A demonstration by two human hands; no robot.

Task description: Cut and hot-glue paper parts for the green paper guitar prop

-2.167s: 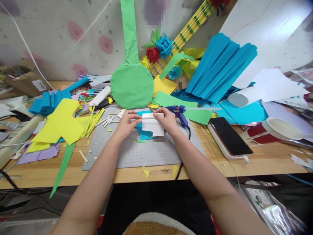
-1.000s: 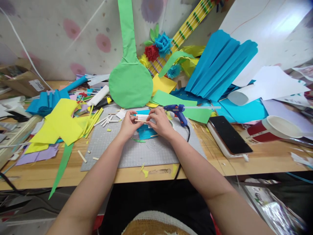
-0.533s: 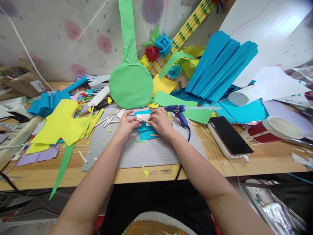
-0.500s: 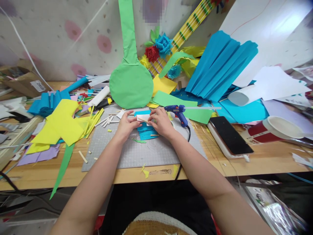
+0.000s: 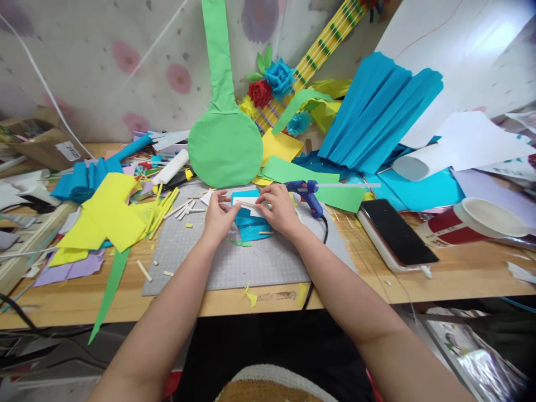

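A small white piece of paper [image 5: 250, 210] sits between my hands, above strips of blue crepe paper [image 5: 247, 230] on the grey cutting mat [image 5: 268, 268]. My left hand [image 5: 218, 216] grips the paper's left end between thumb and fingers. At its right end, my right hand [image 5: 280, 209] has thumb and fingers pinched on the paper; the fingertips are partly hidden. A thin pale stick [image 5: 247, 203] lies lengthwise along the paper, its right end near my right fingers. Another short stick [image 5: 265, 233] rests on the blue crepe paper.
A blue glue gun [image 5: 307, 192] lies right of my right hand, its cord running to the table edge. White paper sticks [image 5: 184, 209] lie to the left. A green round-bodied paper shape [image 5: 226, 148] stands behind. Farther right are a phone [image 5: 397, 231] and a paper cup [image 5: 473, 220].
The thin stick was slanted down to the right and now lies nearly level along the white paper. Both hands stay in about the same place; the view has shifted slightly.
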